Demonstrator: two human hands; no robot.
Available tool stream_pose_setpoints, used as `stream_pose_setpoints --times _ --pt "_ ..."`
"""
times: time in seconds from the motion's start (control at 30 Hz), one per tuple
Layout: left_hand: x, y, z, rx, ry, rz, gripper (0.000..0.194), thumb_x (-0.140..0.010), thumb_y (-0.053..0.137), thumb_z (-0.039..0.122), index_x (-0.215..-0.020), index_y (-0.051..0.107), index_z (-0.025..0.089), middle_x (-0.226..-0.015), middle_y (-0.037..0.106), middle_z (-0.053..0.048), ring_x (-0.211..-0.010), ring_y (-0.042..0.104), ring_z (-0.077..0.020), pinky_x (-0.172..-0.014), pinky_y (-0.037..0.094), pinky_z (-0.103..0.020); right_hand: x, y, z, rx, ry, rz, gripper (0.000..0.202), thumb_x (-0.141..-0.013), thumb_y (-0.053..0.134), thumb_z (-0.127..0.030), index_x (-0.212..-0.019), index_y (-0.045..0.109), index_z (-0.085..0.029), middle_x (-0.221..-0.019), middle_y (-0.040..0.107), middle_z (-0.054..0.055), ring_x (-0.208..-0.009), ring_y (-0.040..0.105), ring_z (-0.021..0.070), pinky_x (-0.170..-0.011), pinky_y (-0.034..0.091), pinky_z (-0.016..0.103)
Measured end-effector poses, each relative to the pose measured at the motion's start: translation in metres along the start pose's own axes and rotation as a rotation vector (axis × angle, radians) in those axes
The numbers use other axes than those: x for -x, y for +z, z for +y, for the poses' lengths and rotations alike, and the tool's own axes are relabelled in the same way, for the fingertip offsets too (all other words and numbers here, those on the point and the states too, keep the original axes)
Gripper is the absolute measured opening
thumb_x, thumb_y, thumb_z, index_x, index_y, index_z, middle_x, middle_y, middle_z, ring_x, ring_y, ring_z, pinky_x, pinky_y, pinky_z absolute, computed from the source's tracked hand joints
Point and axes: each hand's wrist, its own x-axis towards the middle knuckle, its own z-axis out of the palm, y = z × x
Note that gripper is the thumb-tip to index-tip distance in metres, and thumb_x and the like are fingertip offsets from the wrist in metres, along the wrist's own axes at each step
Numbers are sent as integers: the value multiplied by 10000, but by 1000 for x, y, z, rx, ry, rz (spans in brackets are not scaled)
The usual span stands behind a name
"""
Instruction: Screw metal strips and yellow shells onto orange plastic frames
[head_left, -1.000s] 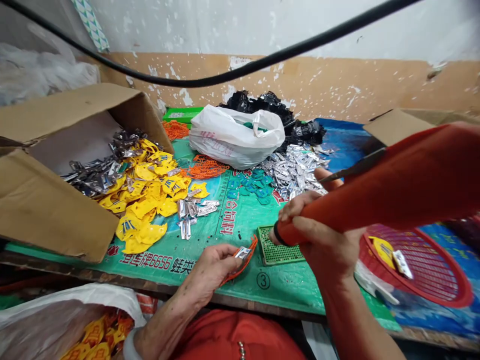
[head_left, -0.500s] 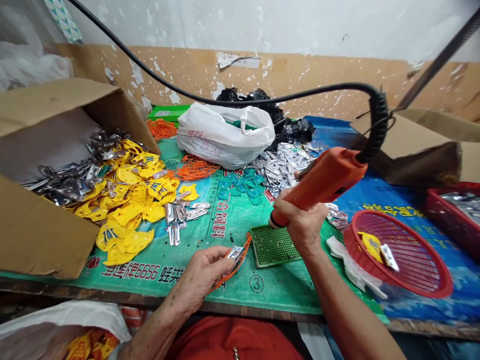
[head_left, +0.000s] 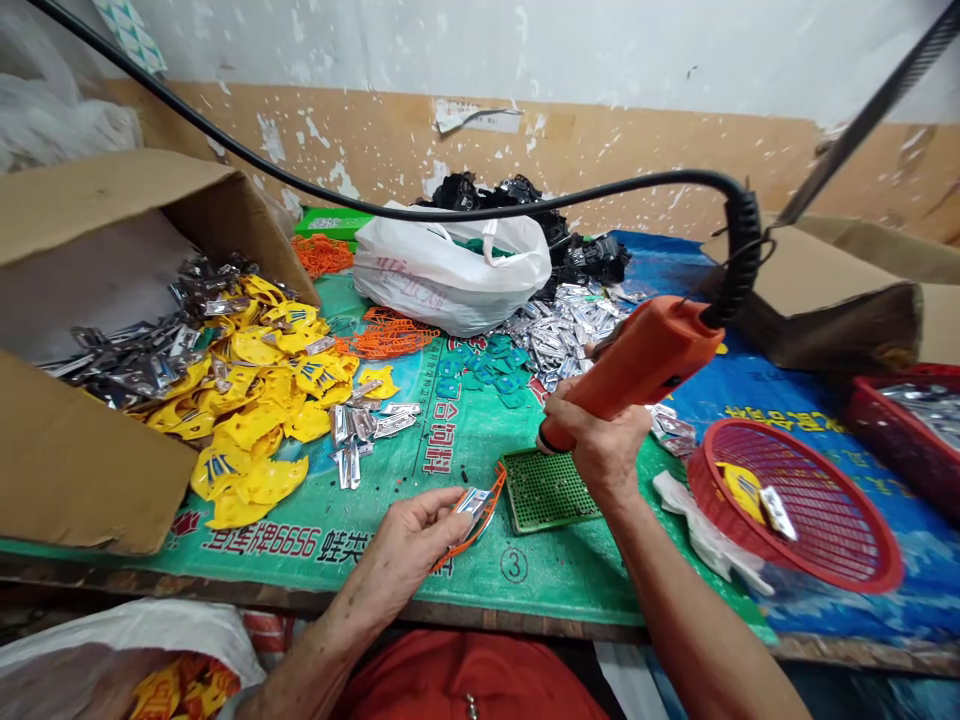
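Observation:
My left hand [head_left: 424, 535] pinches a small silver-and-blue plastic piece [head_left: 474, 502] together with a thin orange plastic frame [head_left: 501, 480], low above the green sheet. My right hand [head_left: 611, 450] is wrapped round an orange electric screwdriver [head_left: 645, 352], tilted with its dark nose down to the left. Its tip is hidden behind the hand and tool. Beneath that nose lies a green perforated tray [head_left: 544, 490] with small dark bits in its holes. A black cable [head_left: 480, 212] leaves the screwdriver's upper end.
Yellow plastic parts [head_left: 255, 430] and silver pieces spill from a cardboard box [head_left: 90, 470] on the left. Behind are a white plastic bag [head_left: 442, 275], orange frames [head_left: 390, 335], teal pieces [head_left: 487, 370] and a silver heap [head_left: 562, 325]. A red basket [head_left: 862, 560] stands at right.
Both hands keep their holds and hardly move. The screwdriver's upper end and its cable have shifted slightly left; the orange frame has moved slightly to the right.

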Motion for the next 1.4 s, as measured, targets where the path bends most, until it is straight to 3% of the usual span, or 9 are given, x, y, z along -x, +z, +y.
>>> stream_pose_setpoints --times 0.13,0.3,0.67,1.0,1.2,1.4 --pt "-3 -2 -4 -62 84 30 585 -730 662 380 -1257 570 145 -577 436 83 -523 372 -86 -528 289 -229 1 0 1 -1 -1 -3 149 -519 767 -194 -608 649 -175 -613 626 -24 -556 569 148 -568 472 313" --pt "-2 -1 -2 -65 95 9 563 -729 653 384 -1225 594 126 -586 396 83 -533 346 -84 -528 274 -232 2 0 -1 8 -4 0 156 -510 773 -187 -609 653 -178 -602 624 -29 -550 563 146 -561 471 310" --pt "-7 -2 -8 -61 101 9 526 -700 676 384 -1164 647 137 -629 479 53 -584 415 -99 -568 315 -234 2 2 -4 36 2 22 138 -504 761 -186 -586 651 -180 -567 617 -35 -524 555 142 -534 466 298" --pt "-2 -1 -7 -36 163 91 617 -723 683 367 -1282 549 141 -599 473 76 -529 412 -81 -503 318 -207 2 2 -4 48 -25 3 121 -516 751 -199 -564 640 -186 -557 610 -32 -527 550 142 -533 474 300" --pt "-2 -1 -8 -2 145 88 402 -697 715 319 -1073 703 177 -606 544 57 -538 455 -75 -515 362 -185 5 3 -7 58 -26 4 110 -513 744 -171 -561 646 -183 -525 584 -43 -509 532 134 -512 459 285" --pt "-3 -2 -10 14 151 69 335 -701 719 302 -1028 739 228 -713 686 28 -637 579 -110 -642 469 -202 4 2 -4 44 -45 -14 122 -517 747 -155 -548 633 -183 -512 579 -48 -498 530 131 -528 461 288"
